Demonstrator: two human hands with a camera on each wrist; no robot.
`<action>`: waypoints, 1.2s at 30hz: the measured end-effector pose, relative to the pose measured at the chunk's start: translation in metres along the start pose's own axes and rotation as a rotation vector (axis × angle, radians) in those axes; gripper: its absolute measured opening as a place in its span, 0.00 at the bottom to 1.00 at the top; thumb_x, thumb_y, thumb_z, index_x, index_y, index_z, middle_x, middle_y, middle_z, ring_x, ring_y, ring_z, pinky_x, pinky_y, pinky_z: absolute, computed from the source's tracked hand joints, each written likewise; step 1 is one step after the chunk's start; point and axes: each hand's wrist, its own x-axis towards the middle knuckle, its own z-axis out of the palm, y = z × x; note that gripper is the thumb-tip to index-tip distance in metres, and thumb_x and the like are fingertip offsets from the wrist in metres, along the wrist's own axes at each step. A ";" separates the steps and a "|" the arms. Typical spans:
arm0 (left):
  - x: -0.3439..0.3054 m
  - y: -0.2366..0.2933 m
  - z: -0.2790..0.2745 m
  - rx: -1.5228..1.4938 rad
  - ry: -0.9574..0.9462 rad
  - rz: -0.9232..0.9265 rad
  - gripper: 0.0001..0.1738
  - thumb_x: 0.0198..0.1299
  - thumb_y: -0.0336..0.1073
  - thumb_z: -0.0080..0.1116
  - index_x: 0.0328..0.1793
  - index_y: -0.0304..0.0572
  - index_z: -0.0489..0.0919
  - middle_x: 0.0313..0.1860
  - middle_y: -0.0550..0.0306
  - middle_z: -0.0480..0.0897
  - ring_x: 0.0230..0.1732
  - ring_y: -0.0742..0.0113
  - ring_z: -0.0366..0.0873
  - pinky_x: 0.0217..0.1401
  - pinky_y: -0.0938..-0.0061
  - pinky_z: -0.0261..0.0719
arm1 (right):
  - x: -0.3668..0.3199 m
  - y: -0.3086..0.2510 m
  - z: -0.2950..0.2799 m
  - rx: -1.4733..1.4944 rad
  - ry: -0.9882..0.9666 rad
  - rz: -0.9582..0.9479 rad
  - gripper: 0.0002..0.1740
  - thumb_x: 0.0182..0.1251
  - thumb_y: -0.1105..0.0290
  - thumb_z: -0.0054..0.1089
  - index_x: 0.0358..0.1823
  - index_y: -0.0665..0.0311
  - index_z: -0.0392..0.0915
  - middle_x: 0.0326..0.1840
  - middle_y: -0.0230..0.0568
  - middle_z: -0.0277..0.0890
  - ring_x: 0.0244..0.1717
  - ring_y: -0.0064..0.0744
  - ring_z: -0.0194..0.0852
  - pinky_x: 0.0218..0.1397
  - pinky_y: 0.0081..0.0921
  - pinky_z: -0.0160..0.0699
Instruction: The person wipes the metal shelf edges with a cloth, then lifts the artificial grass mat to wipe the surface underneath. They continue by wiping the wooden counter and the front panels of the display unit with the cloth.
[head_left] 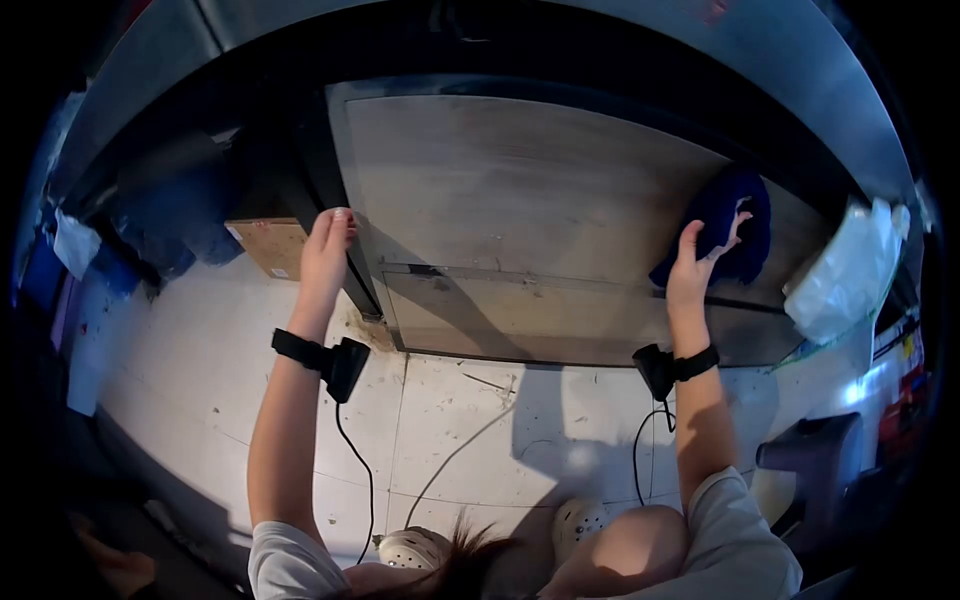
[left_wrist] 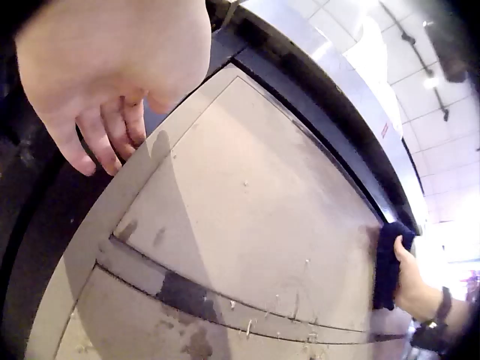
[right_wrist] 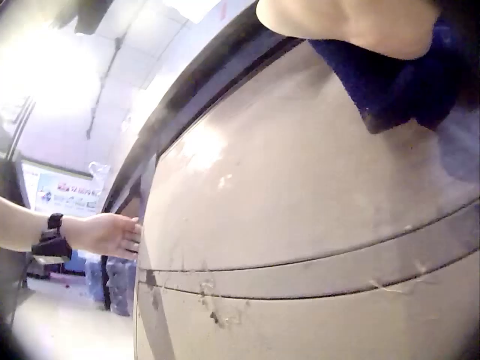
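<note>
A dark blue cloth [head_left: 755, 225] lies against the right part of a smudged beige panel [head_left: 520, 190]. My right hand [head_left: 690, 275] holds this cloth, its thumb over the near side; most of the fingers are hidden. In the right wrist view the cloth [right_wrist: 390, 94] hangs below the hand [right_wrist: 360, 22]. At the panel's left edge is my left hand [head_left: 330, 255], holding nothing visible. The left wrist view shows that hand [left_wrist: 112, 67] with loosely bent fingers beside the panel's border [left_wrist: 240, 180]; whether they touch it I cannot tell.
A cardboard box [head_left: 270, 247] stands left of the panel. White plastic bags [head_left: 845, 275] hang at its right end, and a dark stool [head_left: 815, 460] stands at the lower right. Debris dots the pale tiled floor [head_left: 450, 400]. Cables run down from both wrist cameras.
</note>
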 end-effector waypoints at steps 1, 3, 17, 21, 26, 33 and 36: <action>-0.004 -0.002 0.001 -0.038 0.005 0.005 0.20 0.75 0.46 0.41 0.55 0.37 0.75 0.46 0.60 0.78 0.48 0.74 0.75 0.57 0.78 0.71 | 0.003 -0.014 0.010 -0.071 -0.031 -0.114 0.40 0.74 0.54 0.45 0.77 0.63 0.38 0.81 0.63 0.26 0.81 0.56 0.10 0.75 0.59 0.07; -0.012 -0.003 0.006 -0.113 0.009 0.022 0.22 0.75 0.48 0.40 0.56 0.36 0.75 0.48 0.58 0.78 0.50 0.71 0.75 0.59 0.76 0.70 | 0.006 -0.040 0.032 -0.129 -0.085 -0.257 0.42 0.71 0.57 0.51 0.78 0.60 0.38 0.81 0.59 0.29 0.82 0.56 0.13 0.74 0.64 0.09; -0.056 0.033 -0.086 -0.086 0.284 0.288 0.19 0.75 0.44 0.36 0.51 0.36 0.74 0.42 0.55 0.79 0.37 0.73 0.75 0.47 0.79 0.70 | 0.006 -0.241 0.185 -0.060 -0.622 -0.567 0.50 0.50 0.72 0.56 0.77 0.40 0.47 0.81 0.32 0.46 0.77 0.43 0.50 0.70 0.46 0.63; -0.063 0.048 -0.092 -0.085 0.275 0.337 0.19 0.74 0.44 0.36 0.49 0.36 0.74 0.41 0.55 0.79 0.37 0.74 0.74 0.47 0.78 0.70 | 0.005 -0.222 0.188 -0.031 -0.522 -0.726 0.51 0.46 0.78 0.53 0.77 0.43 0.51 0.80 0.35 0.49 0.75 0.46 0.52 0.74 0.42 0.56; -0.070 0.057 -0.091 -0.055 0.218 0.302 0.22 0.75 0.47 0.35 0.48 0.37 0.75 0.41 0.56 0.77 0.37 0.73 0.73 0.49 0.76 0.70 | -0.019 -0.194 0.170 -0.252 -0.719 -1.017 0.47 0.54 0.70 0.59 0.76 0.38 0.52 0.80 0.38 0.48 0.75 0.52 0.51 0.75 0.49 0.53; -0.073 0.057 -0.094 -0.065 0.196 0.319 0.20 0.74 0.43 0.35 0.47 0.36 0.75 0.39 0.55 0.79 0.35 0.73 0.74 0.46 0.77 0.71 | 0.031 -0.225 0.168 -0.423 -0.595 -1.003 0.45 0.57 0.59 0.59 0.76 0.45 0.49 0.76 0.44 0.54 0.76 0.45 0.51 0.75 0.50 0.51; -0.072 0.056 -0.098 -0.056 0.197 0.302 0.22 0.75 0.47 0.34 0.47 0.37 0.75 0.38 0.56 0.78 0.36 0.72 0.74 0.48 0.75 0.71 | 0.030 -0.242 0.170 -0.334 -0.399 -0.909 0.51 0.46 0.61 0.67 0.75 0.57 0.55 0.76 0.40 0.55 0.77 0.35 0.49 0.78 0.47 0.44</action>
